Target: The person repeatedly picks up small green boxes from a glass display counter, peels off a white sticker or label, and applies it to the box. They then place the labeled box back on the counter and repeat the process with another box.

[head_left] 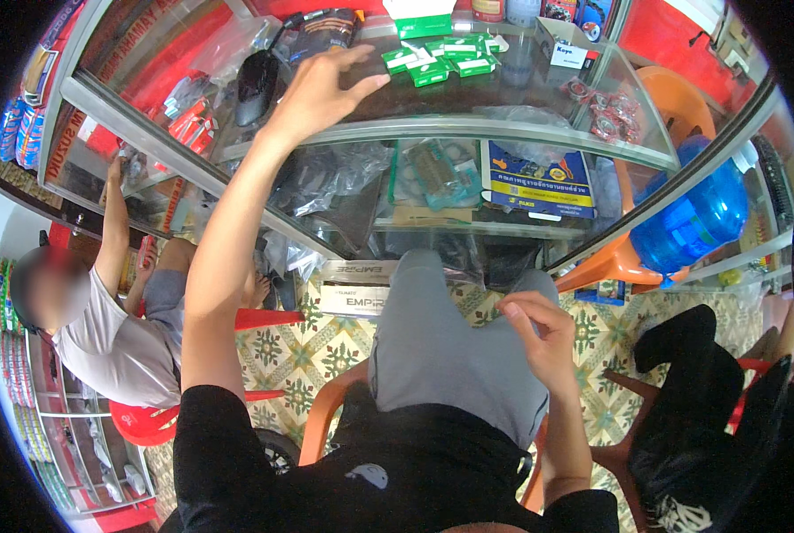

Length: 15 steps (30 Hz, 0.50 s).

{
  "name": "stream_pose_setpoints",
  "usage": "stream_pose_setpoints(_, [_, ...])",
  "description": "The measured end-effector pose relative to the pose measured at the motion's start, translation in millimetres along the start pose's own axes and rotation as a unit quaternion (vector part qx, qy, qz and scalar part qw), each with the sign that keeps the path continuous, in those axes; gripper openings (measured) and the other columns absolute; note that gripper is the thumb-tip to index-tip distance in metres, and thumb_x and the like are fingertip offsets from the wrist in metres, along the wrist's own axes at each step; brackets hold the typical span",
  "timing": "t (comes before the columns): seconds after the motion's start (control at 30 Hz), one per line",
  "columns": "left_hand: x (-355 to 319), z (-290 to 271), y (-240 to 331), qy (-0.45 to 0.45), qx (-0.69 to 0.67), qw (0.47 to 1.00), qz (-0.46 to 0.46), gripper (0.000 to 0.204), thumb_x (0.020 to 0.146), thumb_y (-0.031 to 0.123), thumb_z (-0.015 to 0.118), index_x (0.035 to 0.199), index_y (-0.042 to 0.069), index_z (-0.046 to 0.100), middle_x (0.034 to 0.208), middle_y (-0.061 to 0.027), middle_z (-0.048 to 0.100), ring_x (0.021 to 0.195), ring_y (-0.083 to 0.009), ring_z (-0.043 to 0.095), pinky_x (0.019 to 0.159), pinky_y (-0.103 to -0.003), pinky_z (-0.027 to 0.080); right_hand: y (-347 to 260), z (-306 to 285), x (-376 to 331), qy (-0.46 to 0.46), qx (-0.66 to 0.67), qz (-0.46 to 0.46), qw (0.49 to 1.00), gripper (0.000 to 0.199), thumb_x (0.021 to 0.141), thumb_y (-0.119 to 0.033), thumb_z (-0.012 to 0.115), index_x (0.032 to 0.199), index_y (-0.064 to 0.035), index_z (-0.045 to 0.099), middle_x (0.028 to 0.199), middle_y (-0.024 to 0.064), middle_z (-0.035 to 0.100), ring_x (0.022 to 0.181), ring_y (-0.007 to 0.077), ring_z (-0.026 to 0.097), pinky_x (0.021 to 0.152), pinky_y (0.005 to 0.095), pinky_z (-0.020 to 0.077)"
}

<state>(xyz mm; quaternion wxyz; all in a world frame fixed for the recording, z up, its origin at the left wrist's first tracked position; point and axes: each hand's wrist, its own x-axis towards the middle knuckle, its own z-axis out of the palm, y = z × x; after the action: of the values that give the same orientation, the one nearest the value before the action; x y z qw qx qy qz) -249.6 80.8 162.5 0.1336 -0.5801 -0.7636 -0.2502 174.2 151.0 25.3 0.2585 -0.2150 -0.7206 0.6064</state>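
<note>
hidden — right hand [539,333] fingertips curled, contents unclear | cut off — blue water jug [694,218] behind counter frame

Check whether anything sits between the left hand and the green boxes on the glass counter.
Nothing visible does. The left hand hangs open over the glass counter, fingers spread, and the small green boxes lie just beyond its fingertips with only bare glass between. A black object lies off to its other side.

Bright, even daylight fills the shop, with soft shadows and pale glare streaking the glass counter [504,124] along its front edge. The fisheye bends the counter's straight edges strongly toward a black rim, and the seated person's face [46,289] at left is blurred.
</note>
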Motion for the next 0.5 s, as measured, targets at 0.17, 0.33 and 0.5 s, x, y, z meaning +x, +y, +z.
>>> stream_pose_setpoints(0.17, [37, 30, -25, -0.052, 0.049, 0.993, 0.089, 0.054, 0.101, 0.022, 0.070, 0.148, -0.001, 0.057, 0.146, -0.0256, 0.061, 0.136, -0.0417, 0.058, 0.116, -0.046, 0.045, -4, 2, -6, -0.022, -0.014, -0.009, 1.000, 0.016, 0.103, -0.005, 0.067, 0.102, 0.0062, 0.078, 0.105, 0.0125, 0.076, 0.098, 0.0178, 0.069, 0.089, 0.0299, 0.0527])
stream_pose_setpoints(0.33, [61, 42, -32, -0.115, 0.048, 0.989, 0.085, 0.050, 0.099, 0.018, 0.070, 0.144, -0.002, 0.060, 0.144, -0.0249, 0.064, 0.134, -0.0397, 0.060, 0.116, -0.047, 0.046, -3, -7, -11, 0.004, -0.024, -0.014, 1.000, 0.014, 0.101, -0.007, 0.071, 0.101, 0.0049, 0.079, 0.102, 0.0134, 0.077, 0.095, 0.0210, 0.072, 0.087, 0.0318, 0.0543])
stream_pose_setpoints(0.5, [51, 29, -13, -0.081, 0.027, 0.996, 0.021, 0.060, 0.090, 0.024, 0.077, 0.144, 0.002, 0.062, 0.125, -0.0232, 0.074, 0.105, -0.0348, 0.072, 0.096, -0.044, 0.056, -3, -19, -10, 0.033, -0.043, -0.013, 0.998, 0.015, 0.100, -0.008, 0.072, 0.101, 0.0053, 0.078, 0.101, 0.0140, 0.078, 0.094, 0.0220, 0.072, 0.086, 0.0329, 0.0546])
